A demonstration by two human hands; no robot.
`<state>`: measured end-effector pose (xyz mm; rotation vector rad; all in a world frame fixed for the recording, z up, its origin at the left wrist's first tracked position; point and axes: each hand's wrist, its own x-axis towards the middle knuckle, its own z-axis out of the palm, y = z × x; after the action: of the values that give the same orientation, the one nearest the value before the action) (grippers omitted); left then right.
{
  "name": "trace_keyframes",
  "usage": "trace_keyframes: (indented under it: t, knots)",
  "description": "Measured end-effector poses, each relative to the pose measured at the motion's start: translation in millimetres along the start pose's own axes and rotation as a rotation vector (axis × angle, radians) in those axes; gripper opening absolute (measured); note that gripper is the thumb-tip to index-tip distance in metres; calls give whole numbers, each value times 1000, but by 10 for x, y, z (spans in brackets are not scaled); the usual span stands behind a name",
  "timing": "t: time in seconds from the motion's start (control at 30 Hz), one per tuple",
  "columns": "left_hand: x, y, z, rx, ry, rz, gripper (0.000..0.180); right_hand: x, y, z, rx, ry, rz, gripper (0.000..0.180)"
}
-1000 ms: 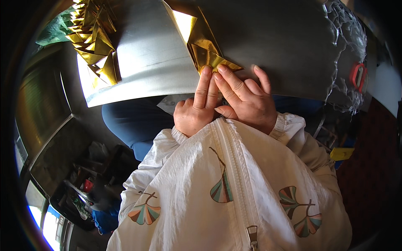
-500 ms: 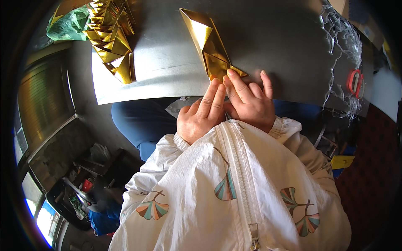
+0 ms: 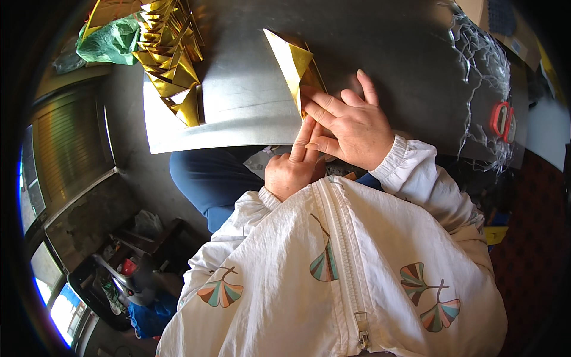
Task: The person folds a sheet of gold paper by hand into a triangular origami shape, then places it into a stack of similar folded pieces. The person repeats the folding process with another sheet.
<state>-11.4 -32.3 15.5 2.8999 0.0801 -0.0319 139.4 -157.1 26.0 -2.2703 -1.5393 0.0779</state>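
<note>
A folded piece of shiny gold paper point(image 3: 289, 59) lies on the dark metal table near its front edge, its pointed end facing away from me. My right hand point(image 3: 360, 131) rests flat across its near part, fingers stretched and spread, covering that portion. Below it, my left hand point(image 3: 291, 172) reaches two straight fingers to the paper's near tip at the table edge; its other fingers are bent or hidden. The fingers of both hands meet there, the right thumb crossing over the left fingers.
A stacked row of folded gold paper pieces point(image 3: 172, 65) stands on the table's left side, beside a green plastic bag point(image 3: 112, 40). To the right lie red-handled scissors point(image 3: 502, 122) and a tangle of clear plastic strands point(image 3: 488, 59). The table's front edge point(image 3: 232, 144) runs above my legs.
My right hand has swept left and up over the paper, and the small flap at its near right corner no longer shows. My left fingers stay at the near end. The view has shifted slightly.
</note>
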Motion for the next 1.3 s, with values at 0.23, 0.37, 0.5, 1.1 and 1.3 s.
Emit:
trace_keyframes:
  t: [0.23,0.37,0.5,1.1,1.3]
  knots:
    - [32,1,40,10,187,54,68,308,143,-28,-167,-49,-8,44]
    - [11,-1,44,31,164,41,64,232,97,-58,-128,95,18,44]
    - [30,17,57,13,194,37,61,150,26,5,-21,-34,5,46]
    - [52,-197,-211,-97,235,180,48,-227,-109,17,-66,6,59,65]
    - [202,-254,-408,-42,247,-60,72,-252,-281,151,0,28,145,70]
